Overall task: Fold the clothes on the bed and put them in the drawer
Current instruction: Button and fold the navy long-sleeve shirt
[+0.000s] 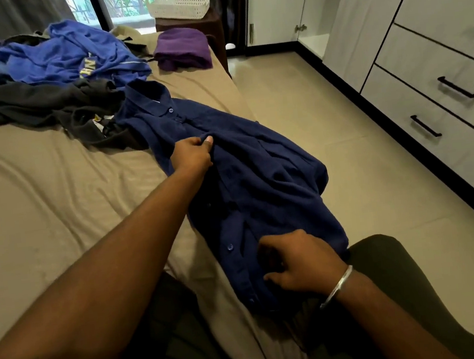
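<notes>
Now we straighten the navy shirt (246, 172) along the bed (53, 182) edge: left hand (194, 153) pinches its middle, right hand (301, 263) grips the hem; next, probably fold the sides in

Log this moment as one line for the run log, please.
stage: straightening navy button shirt on bed | left hand: pinches shirt | right hand: grips hem | drawers: closed
</notes>
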{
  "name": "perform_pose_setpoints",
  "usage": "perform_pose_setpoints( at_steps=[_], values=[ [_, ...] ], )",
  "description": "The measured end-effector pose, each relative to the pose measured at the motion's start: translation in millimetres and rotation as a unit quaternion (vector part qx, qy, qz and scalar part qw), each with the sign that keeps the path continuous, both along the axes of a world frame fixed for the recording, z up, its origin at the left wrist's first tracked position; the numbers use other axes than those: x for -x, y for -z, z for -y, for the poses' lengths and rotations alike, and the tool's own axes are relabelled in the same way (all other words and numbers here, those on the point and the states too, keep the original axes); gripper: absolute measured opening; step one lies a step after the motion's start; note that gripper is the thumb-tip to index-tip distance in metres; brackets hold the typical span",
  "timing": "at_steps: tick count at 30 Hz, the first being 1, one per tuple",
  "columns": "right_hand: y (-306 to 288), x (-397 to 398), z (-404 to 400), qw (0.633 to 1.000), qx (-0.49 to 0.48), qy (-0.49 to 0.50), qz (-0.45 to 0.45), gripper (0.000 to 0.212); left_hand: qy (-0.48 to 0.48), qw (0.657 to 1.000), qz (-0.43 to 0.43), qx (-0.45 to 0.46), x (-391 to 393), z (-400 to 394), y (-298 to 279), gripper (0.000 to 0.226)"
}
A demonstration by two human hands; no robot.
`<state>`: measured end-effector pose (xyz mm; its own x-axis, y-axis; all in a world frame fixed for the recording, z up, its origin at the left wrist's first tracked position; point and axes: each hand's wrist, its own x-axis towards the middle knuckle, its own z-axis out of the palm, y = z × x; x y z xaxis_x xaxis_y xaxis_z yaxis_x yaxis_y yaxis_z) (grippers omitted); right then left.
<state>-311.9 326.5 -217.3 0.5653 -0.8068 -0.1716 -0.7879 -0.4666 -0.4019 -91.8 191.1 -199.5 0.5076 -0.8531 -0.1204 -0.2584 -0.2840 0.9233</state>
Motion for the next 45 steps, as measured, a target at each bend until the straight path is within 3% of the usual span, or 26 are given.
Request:
perform_pose_setpoints(
  at_steps=[3,5,8,11,14,16,20,22,24,27,30,35,38,41,43,45],
  values=[
    [7.4,3.6,4.1,0.998,-0.031,0.016,0.049,0.021,-0.003,0.999,0.028,-0.044,1.4,-7.8,6.9,0.037],
    [6.5,9.0,9.4,0.997,-0.037,0.04,0.062,0.029,-0.012,0.997,0.055,-0.042,2.1,-13.9,7.2,0.034],
    [0.7,18.2,15.2,0.997,-0.065,0.052,0.0,0.048,-0.016,0.991,0.132,-0.02,3.3,-31.7,-8.1,0.029],
    [2.2,25.7,19.8,0.993,-0.108,0.039,-0.026,0.051,0.084,0.982,0.159,-0.057,7.8,-56.1,-24.8,0.015],
    [2.8,25.8,18.5,0.992,-0.125,0.009,-0.009,0.037,0.269,0.921,0.19,-0.208,12.2,-85.8,-30.7,0.02],
    [-1.1,23.2,14.8,0.989,-0.147,-0.007,0.02,0.036,0.341,0.872,0.218,-0.276,15.1,-103.4,-24.4,0.024],
    [-11.1,25.8,12.4,0.962,-0.25,-0.001,0.105,0.032,0.35,0.858,0.221,-0.304,17.6,-114.7,-7.5,0.025],
    [-9.3,28.3,13.7,0.961,-0.25,0.02,0.114,0.022,0.366,0.842,0.245,-0.311,17.2,-113.3,-5.0,0.018],
    [-1.9,28.0,16.3,0.976,-0.175,0.069,0.107,0.015,0.391,0.824,0.276,-0.302,14.2,-111.7,-2.9,0.009],
    [4.9,20.4,17.0,0.981,-0.074,0.12,0.135,0.014,0.405,0.819,0.3,-0.273,7.3,-110.5,-3.3,0.017],
    [9.0,6.2,9.8,0.978,-0.114,0.081,0.153,0.021,0.401,0.815,0.339,-0.243,3.7,-107.5,-5.5,0.027],
    [20.0,-23.2,-9.1,0.99,-0.126,0.0,0.066,0.05,0.434,0.811,0.324,-0.221,10.8,-105.6,0.2,0.026],
    [22.1,-26.9,-11.6,0.991,-0.127,-0.008,0.046,0.037,0.446,0.803,0.331,-0.217,11.8,-103.8,5.4,0.014],
    [22.0,-22.9,-9.0,0.984,-0.132,0.016,0.116,0.019,0.404,0.819,0.369,-0.175,6.6,-97.8,4.0,0.017],
    [23.7,-21.7,-5.6,0.966,-0.159,0.056,0.198,0.021,0.36,0.844,0.376,-0.129,3.0,-94.5,-1.1,0.017],
    [27.9,-20.8,-0.4,0.945,-0.184,0.094,0.254,0.019,0.376,0.851,0.352,-0.101,1.8,-93.2,-3.9,0.015]
  ],
)
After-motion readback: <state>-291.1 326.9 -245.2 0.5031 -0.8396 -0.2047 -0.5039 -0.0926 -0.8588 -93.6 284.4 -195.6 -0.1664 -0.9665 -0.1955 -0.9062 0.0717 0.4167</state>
